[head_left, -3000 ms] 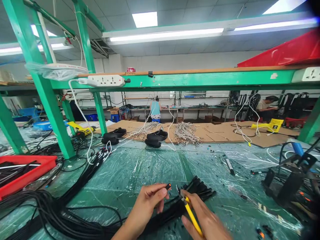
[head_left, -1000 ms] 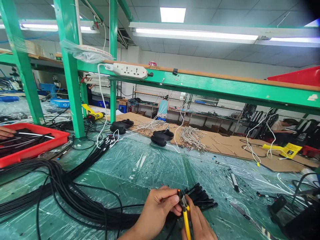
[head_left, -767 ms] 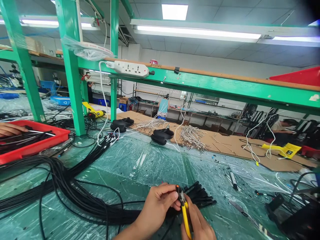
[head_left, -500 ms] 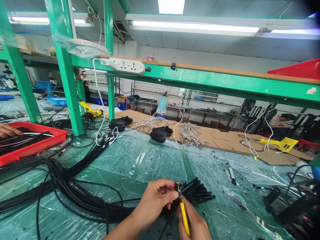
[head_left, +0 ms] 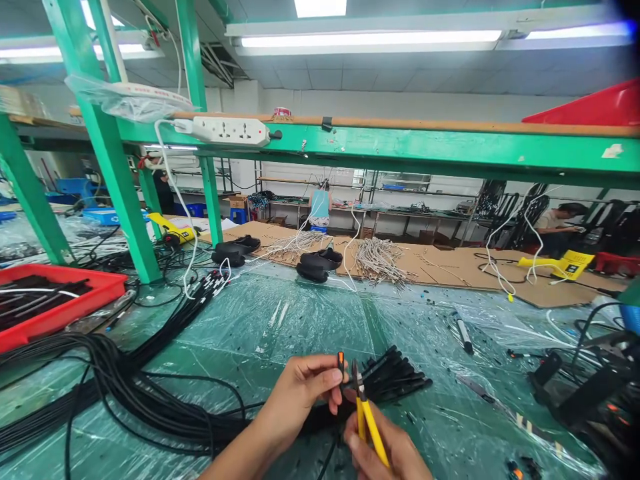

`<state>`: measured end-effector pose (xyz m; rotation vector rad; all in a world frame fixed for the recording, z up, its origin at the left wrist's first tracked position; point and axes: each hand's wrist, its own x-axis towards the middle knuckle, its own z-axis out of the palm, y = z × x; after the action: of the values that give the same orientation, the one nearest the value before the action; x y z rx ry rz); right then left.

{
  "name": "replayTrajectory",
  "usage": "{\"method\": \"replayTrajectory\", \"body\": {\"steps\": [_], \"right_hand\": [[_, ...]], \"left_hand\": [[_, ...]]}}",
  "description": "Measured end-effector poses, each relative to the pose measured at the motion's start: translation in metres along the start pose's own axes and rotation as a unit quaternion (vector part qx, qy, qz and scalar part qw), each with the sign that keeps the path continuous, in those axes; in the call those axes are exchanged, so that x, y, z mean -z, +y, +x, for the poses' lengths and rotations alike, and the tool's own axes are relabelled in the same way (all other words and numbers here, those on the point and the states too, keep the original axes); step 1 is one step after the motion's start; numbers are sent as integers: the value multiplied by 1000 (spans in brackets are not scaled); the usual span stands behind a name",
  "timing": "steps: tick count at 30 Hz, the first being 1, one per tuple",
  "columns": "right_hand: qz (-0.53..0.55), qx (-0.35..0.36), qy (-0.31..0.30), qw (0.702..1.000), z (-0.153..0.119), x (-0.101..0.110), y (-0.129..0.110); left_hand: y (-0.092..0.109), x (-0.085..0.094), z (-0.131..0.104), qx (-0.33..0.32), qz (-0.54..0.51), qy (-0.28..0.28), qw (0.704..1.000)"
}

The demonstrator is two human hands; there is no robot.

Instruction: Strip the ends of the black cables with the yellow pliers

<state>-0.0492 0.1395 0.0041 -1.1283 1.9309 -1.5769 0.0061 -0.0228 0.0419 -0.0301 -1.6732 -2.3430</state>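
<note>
OK so using the fan of black cable ends [head_left: 400, 379] as my landmark: the left hand [head_left: 295, 401] is just left of it, pinching a small black piece with an orange tip [head_left: 341, 365] between thumb and fingers. That piece stands close to upright, orange end up, left of the fan. The right hand [head_left: 390, 448] is on the near side of the fan, wrapped round yellow-handled cutters [head_left: 373, 427], handles spread a bit

The bit that matters: the blades are just right of the piece, at the fan's left edge, with a slim gap and no contact I can see. Cutters tilt, tips up and slightly left. Left hand has the piece, right is close by. Can't tell how far the blades are open

Long black cables [head_left: 165, 417] lie left of the fan on the plastic-covered tabletop [head_left: 280, 317]. Way off left of it there's a red tray [head_left: 107, 285]

Writing? Not much luck. Up and left past the fan, a plastic-wrapped roll [head_left: 155, 93] has red print, too small to read. Beyond the fan, the cardboard [head_left: 440, 257] has faint marks, and far right of it a yellow tool [head_left: 575, 265] carries a dark label, also illegible. No brand I can make out
</note>
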Motion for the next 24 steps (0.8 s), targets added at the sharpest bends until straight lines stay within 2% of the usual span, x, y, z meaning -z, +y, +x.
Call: {"method": "replayTrajectory", "body": {"steps": [4,6,14,24], "right_hand": [[-129,53,100,985,0,-2,17],[-167,67,125,976,0,-4,25],[-309,126,171,927,0,-3,39],[-361,155,199,898,3,-2,43]], "left_hand": [[-1,-2,-1,-6,27,13,1000],[-1,-3,-1,-12,42,23,999],[2,-8,0,-47,73,41,995],[0,-9,0,-84,95,49,991]]}}
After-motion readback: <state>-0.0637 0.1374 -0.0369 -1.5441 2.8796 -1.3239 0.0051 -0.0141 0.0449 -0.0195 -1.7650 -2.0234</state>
